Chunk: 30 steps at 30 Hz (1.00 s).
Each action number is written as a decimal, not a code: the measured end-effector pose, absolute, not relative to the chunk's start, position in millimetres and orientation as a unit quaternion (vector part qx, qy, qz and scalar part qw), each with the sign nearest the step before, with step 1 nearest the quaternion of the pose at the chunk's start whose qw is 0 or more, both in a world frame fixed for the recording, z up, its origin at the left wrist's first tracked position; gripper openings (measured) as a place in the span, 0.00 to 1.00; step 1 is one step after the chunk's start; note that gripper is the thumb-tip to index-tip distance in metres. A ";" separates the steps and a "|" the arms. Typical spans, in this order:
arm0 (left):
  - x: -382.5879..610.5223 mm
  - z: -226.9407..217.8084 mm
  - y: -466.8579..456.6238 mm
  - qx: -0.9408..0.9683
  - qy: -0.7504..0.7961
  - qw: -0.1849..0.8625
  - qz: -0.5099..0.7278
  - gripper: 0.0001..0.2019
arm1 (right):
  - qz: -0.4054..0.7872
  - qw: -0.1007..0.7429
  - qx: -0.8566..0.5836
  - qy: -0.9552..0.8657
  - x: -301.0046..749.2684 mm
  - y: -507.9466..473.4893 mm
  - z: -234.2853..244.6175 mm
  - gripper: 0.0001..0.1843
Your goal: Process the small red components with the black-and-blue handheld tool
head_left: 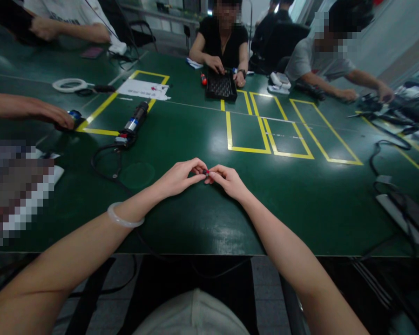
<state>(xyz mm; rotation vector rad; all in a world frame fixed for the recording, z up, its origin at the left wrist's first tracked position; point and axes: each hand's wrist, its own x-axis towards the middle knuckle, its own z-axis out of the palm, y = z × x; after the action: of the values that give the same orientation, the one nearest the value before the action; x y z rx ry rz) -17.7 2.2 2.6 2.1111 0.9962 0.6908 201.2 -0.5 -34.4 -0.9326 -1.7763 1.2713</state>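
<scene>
Over the near middle of the green table [195, 214], my left hand [181, 177] and my right hand [227, 179] meet at the fingertips. Between them is a tiny red and black piece [206, 172], too small to name. Both hands are closed in a pinch on it, and the fingers partly cover it. A pale bangle [125, 216] circles my left wrist. Left of my hands, a black and silver cylindrical tool [134, 122] with a cable lies on the table.
Yellow tape rectangles [249, 150] mark the table. Across from me a person handles a black tray [221, 88]. A white sheet [143, 88] and a white ring-shaped object [70, 85] lie left. Another person's hand [61, 116] reaches in at left. Cables [373, 158] run at right.
</scene>
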 end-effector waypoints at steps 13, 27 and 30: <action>-19.4 3.3 1.2 0.815 0.410 0.341 0.226 0.17 | 0.524 0.400 -0.348 -0.666 200.8 0.1 -36.8 0.20; -14.7 6.5 -1.6 0.821 0.409 0.288 0.273 0.14 | 0.519 0.408 -0.360 -0.659 200.3 1.3 -37.7 0.20; -15.9 6.8 -0.5 0.821 0.410 0.282 0.280 0.14 | 0.511 0.425 -0.353 -0.659 199.1 0.5 -38.8 0.21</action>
<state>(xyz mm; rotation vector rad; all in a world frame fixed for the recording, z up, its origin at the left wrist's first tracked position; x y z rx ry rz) -15.9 -0.5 6.8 2.2003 1.0976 0.7493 199.1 0.5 -38.8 -0.8819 -1.6476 1.2784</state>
